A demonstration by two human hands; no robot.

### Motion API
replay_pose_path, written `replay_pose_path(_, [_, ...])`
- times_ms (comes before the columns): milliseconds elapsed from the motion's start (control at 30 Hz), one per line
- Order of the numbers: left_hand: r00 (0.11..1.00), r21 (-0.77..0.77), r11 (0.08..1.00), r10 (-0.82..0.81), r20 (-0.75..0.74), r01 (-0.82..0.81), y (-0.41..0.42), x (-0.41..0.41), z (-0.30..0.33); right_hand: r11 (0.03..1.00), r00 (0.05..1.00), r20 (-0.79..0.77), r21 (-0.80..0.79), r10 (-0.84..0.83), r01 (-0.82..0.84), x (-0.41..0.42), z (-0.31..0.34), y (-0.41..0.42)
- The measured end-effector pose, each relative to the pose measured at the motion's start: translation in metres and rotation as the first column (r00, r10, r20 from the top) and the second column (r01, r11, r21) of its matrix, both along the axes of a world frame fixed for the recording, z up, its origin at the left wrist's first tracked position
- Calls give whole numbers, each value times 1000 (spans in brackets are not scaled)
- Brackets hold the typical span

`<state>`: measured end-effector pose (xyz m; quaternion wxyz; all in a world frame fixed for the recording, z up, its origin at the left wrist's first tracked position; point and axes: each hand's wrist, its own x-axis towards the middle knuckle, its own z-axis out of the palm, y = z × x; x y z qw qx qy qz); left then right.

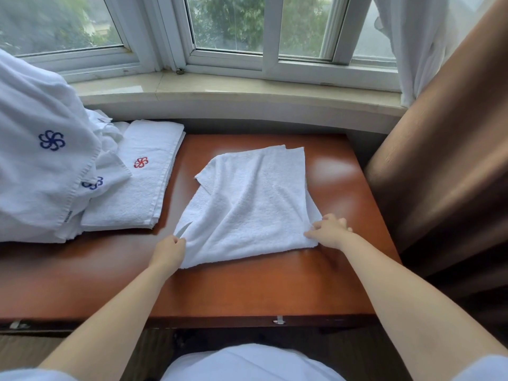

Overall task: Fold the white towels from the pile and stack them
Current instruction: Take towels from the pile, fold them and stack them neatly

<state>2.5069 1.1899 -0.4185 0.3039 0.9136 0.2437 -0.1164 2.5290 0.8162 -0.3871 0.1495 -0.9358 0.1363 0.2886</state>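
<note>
Head view. A white towel (253, 204), partly folded and somewhat rumpled, lies near the middle of the reddish-brown worktop (275, 284), its far edges not quite aligned. The left hand (169, 250) pinches the towel's near left corner, the grip clamped on the cloth; a small white tag (183, 229) projects just beside the fingers. The right hand (328, 229) holds the near right corner, fingers curled onto the edge, the grip likewise clamped on the towel. To the left, a folded towel with a red emblem (137, 174) lies flat on the worktop, apparently the start of the stack. Partly overlapping its left side is the unfolded pile (41, 160), which bears blue emblems. A window sill (220, 86) runs behind, a brown curtain (439, 160) hangs at right.

Step in hand, as judged: a further fold of the central towel, with both near corners taken. The next move calls for carrying these corners together to the far edge, matching the edges, smoothing the fold, then transferring the towel onto the folded one.
</note>
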Motion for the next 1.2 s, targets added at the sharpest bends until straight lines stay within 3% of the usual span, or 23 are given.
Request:
replay_pose_path(67, [1000, 17, 1000, -6, -14, 7, 0, -1, 0, 981, 996, -36, -178, 77, -82, -2, -3, 1])
replay_pose_path(167, [997, 56, 998, -23, -78, 28, -3, 3, 0, 898, 999, 14, -438, 53, -41, -6, -5, 1])
replay_pose_path(267, [988, 101, 991, -74, -132, 87, -10, 5, 4, 862, 993, 115, -503, -2, 60, -5, -2, 0])
replay_pose_path(367, [977, 66, 988, -126, -171, 139, -17, 4, 9, 864, 941, 326, -446, -87, 234, -1, 2, 3])
replay_pose_path(467, [965, -195, 980, -94, -245, 46, -29, -3, 22, 894, 895, 435, -356, -100, 273, 0, 2, 10])
replay_pose_path(567, [893, -525, 841, -130, -431, -131, -33, -10, 35, 968, 908, 418, -239, 30, 78, 1, -4, 28])
replay_pose_path(633, [886, -602, 785, -170, -432, -143, -34, -12, 36, 992, 919, 379, -110, 104, -67, 2, -8, 46])
replay_pose_path(700, [931, -497, 866, -128, -343, -64, -36, -13, 30, 987, 937, 331, 67, 114, -144, 1, -13, 68])
replay_pose_path(767, [972, -291, 954, -126, -200, 64, -35, -12, 24, 966, 943, 313, 189, 110, -176, 0, -14, 92])
replay_pose_path(900, [968, -1, 971, -241, -70, 241, -27, -7, 13, 942, 962, 253, 286, 100, -173, -4, -19, 141])
replay_pose_path(1033, [898, 27, 898, -439, -29, 439, -29, 5, 6, 961, 957, 186, 117, 225, -249, -11, -28, 162])
replay_pose_path(1133, [885, 7, 885, -464, -32, 465, -33, 15, 1, 964, 965, 97, 87, 244, -252, -14, -36, 166])
replay_pose_path(1200, [944, -231, 923, -327, -50, 308, -38, 23, 1, 961, 963, 49, 68, 264, -267, -12, -41, 163])
